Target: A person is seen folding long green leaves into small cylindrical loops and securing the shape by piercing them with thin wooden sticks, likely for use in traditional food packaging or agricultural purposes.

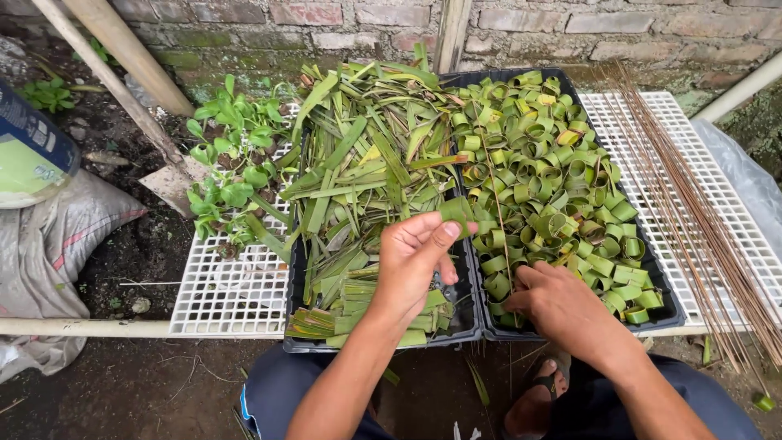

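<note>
near edge: i see two bare forearms coming up from dark blue trousers, one foot in a sandal (533, 399) on the dirt below.

left hand (411, 265): thumb and forefinger pressed together, pinching one folded green leaf strip (456, 213), flat and glossy, held up over the seam between the two trays. other fingers curled loosely.

right hand (562, 305): resting on the near end of the right tray, fingers bent down into the leaf rings. it looks to be holding a thin brown stick (497, 220) that runs up across the pile, but i cannot tell how tight the grip is.

two black plastic trays, side by side, touching. left tray (464, 322): loose flat leaf strips (366, 163), long and blade-shaped, too many to count, plus a stack of short cut pieces at the near corner. right tray (668, 314): rolled leaf rings (554, 171), small open cylinders, dozens, heaped.

both trays sit on one white plastic grid rack (236, 293), square mesh. right of the trays, a bundle of thin brown sticks (692, 212), straight, wiry, fanned along the rack.

far left on the rack: a clump of small green seedlings (232, 155). a grey sack (57, 244) lies on the soil beyond. back: mossy brick wall (570, 33) and two leaning wooden poles (122, 49).
</note>
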